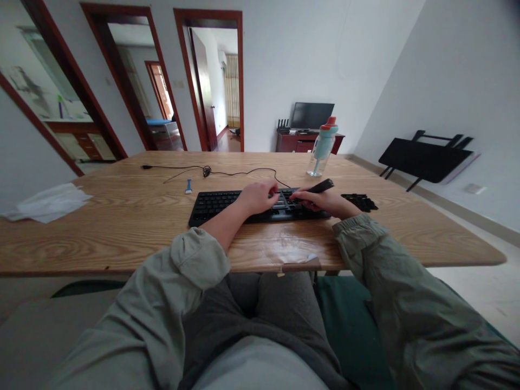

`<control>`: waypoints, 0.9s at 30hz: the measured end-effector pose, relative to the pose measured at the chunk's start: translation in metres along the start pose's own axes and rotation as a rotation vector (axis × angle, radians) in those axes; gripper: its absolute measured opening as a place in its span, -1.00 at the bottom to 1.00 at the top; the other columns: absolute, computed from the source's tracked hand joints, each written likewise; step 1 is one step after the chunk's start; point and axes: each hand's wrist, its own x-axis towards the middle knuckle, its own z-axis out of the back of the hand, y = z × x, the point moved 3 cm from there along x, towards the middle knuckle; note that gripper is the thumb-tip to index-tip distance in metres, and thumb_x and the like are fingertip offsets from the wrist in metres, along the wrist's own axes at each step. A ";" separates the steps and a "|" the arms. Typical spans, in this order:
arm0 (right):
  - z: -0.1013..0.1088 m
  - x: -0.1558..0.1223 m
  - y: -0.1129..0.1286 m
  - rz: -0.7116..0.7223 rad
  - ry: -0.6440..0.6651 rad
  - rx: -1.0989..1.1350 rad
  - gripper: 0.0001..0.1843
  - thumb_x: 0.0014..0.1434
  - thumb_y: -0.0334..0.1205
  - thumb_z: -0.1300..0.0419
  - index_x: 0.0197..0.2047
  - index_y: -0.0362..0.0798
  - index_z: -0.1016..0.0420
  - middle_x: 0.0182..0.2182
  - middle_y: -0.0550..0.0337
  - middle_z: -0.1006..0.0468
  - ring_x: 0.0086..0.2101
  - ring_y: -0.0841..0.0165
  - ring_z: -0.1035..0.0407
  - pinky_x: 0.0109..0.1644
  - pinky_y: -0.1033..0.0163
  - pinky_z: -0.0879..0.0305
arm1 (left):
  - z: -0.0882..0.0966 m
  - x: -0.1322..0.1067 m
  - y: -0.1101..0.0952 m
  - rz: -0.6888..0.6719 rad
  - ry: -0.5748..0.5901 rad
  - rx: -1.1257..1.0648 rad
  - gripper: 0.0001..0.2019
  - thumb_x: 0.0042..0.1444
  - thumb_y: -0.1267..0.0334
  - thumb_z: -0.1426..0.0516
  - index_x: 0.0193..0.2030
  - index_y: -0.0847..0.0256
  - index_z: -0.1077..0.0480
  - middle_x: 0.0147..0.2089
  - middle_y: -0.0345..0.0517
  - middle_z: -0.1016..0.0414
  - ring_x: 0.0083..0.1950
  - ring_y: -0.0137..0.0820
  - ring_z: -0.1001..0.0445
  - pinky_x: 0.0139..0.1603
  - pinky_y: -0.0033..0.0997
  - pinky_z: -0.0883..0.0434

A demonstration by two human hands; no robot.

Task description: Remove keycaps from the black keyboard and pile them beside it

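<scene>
A black keyboard [215,203] lies on the wooden table in front of me. Keys cover its left part, while the right part looks stripped of many of them. My left hand [260,196] rests on its middle with bent fingers closed against it; the exact fingertip contact is partly hidden. In my right hand [319,200] is a tool with a thick black handle [322,186], its handle slanting up to the right. The tool's tip points down at the keyboard and is too small to make out. Loose black keycaps [361,202] lie in a pile beside my right wrist.
A small blue brush [188,186] with pale bristles lies beyond the keyboard's left end. The black cable [233,173] runs across the table behind it. A water bottle [322,149] stands at the back right. White tissue [51,201] lies at the left on the table [134,233].
</scene>
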 end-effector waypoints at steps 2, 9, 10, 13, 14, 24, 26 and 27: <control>-0.004 0.001 0.001 0.007 -0.049 -0.014 -0.50 0.25 0.23 -0.24 -0.11 -0.07 -0.64 -0.57 0.31 -0.29 -0.56 0.45 -0.16 -0.56 0.32 -0.03 | 0.009 -0.002 0.014 0.079 -0.035 -0.066 -0.88 0.27 0.24 -0.15 -0.16 0.18 -0.51 -0.17 -0.06 -0.66 -0.17 -0.26 -0.59 -0.16 -0.29 -0.47; -0.013 0.002 0.004 0.050 -0.102 -0.152 -0.64 0.23 0.10 -0.28 -0.31 -0.06 -0.59 -0.56 0.18 -0.46 -0.56 0.38 -0.25 -0.52 0.25 -0.20 | 0.006 -0.004 0.024 0.108 0.007 -0.086 -0.86 0.24 0.24 -0.17 -0.15 0.18 -0.54 -0.19 -0.07 -0.66 -0.17 -0.27 -0.58 -0.13 -0.28 -0.48; -0.014 0.004 0.002 0.049 -0.102 -0.160 -0.64 0.24 0.09 -0.27 -0.35 -0.06 -0.57 -0.57 0.17 -0.47 -0.56 0.38 -0.25 -0.51 0.24 -0.21 | 0.004 -0.004 0.023 0.099 0.012 -0.084 -0.86 0.24 0.25 -0.17 -0.14 0.18 -0.54 -0.18 -0.07 -0.66 -0.17 -0.27 -0.58 -0.13 -0.28 -0.48; -0.016 0.012 -0.007 0.022 -0.097 -0.140 -0.65 0.26 0.03 -0.21 -0.40 -0.07 -0.53 -0.56 0.14 -0.48 -0.57 0.38 -0.27 -0.53 0.25 -0.21 | 0.000 -0.003 0.020 0.072 0.031 -0.087 -0.83 0.23 0.25 -0.16 -0.12 0.18 -0.55 -0.17 -0.08 -0.66 -0.17 -0.26 -0.57 -0.13 -0.28 -0.48; -0.016 0.014 -0.010 0.014 -0.093 -0.132 -0.65 0.26 0.02 -0.21 -0.41 -0.06 -0.52 -0.56 0.14 -0.48 -0.56 0.38 -0.27 -0.54 0.26 -0.20 | -0.001 -0.003 0.019 0.067 0.039 -0.090 -0.83 0.24 0.25 -0.16 -0.11 0.18 -0.56 -0.18 -0.08 -0.66 -0.17 -0.26 -0.57 -0.13 -0.28 -0.48; -0.025 0.022 0.002 -0.049 -0.082 -0.130 -0.74 0.24 -0.17 -0.20 -0.48 -0.01 -0.39 -0.55 0.15 -0.47 -0.54 0.38 -0.29 -0.47 0.25 -0.27 | -0.006 -0.003 0.018 0.044 0.090 -0.060 -0.80 0.26 0.24 -0.14 -0.11 0.17 -0.59 -0.13 -0.05 -0.69 -0.13 -0.25 -0.60 -0.08 -0.28 -0.50; -0.029 0.024 0.009 -0.039 -0.082 -0.194 -0.75 0.23 -0.23 -0.20 -0.50 -0.01 -0.37 -0.57 0.18 -0.43 -0.54 0.37 -0.29 -0.42 0.23 -0.28 | -0.006 -0.003 0.019 0.025 0.105 -0.032 -0.79 0.27 0.23 -0.14 -0.08 0.17 -0.60 -0.10 -0.04 -0.69 -0.09 -0.23 -0.61 -0.05 -0.27 -0.50; -0.030 0.025 0.013 -0.021 -0.084 -0.223 -0.75 0.22 -0.26 -0.20 -0.51 0.00 -0.36 -0.58 0.19 -0.42 -0.53 0.37 -0.29 -0.39 0.23 -0.28 | -0.006 -0.003 0.019 0.014 0.114 -0.018 -0.78 0.26 0.24 -0.14 -0.07 0.17 -0.60 -0.09 -0.04 -0.69 -0.07 -0.23 -0.61 -0.02 -0.27 -0.50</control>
